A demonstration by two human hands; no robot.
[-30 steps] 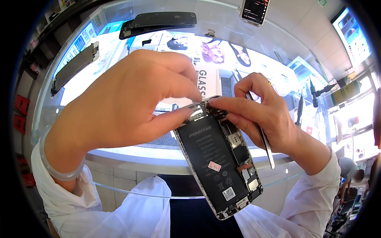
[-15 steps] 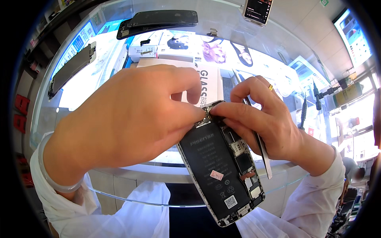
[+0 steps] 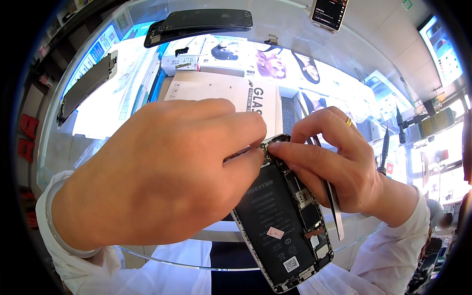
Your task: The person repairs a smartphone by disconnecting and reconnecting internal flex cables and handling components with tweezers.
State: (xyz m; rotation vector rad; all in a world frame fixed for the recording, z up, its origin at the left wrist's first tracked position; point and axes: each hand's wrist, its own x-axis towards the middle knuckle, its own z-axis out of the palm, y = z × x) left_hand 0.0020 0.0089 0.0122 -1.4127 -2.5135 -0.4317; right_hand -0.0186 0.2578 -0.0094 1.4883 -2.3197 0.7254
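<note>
An opened smartphone (image 3: 265, 216), its black battery and circuit board bare, slants down toward me over the counter's near edge. My left hand (image 3: 162, 172) is closed at the phone's top left, thumb and forefinger pinched. A thin dark sliver shows between them; I cannot tell what it is. My right hand (image 3: 339, 162) rests its forefinger and thumb at the phone's top edge. Against its palm it keeps a pair of metal tweezers (image 3: 334, 209), slanting down beside the phone's right side. Both hands' fingertips nearly meet and hide part of the top end.
On the glass counter lie a dark phone housing (image 3: 206, 20), a removed screen (image 3: 88, 86) and small metal parts (image 3: 271, 39). White boxes (image 3: 211, 91) sit in the counter below. A lit phone (image 3: 328, 14) stands at the back; a black screwdriver (image 3: 384, 152) is at the right.
The phone and both hands have shifted slightly right and down in view. My left hand has rolled over, and its fingers now cover more of the phone's top left. The tweezers stay in my right hand.
</note>
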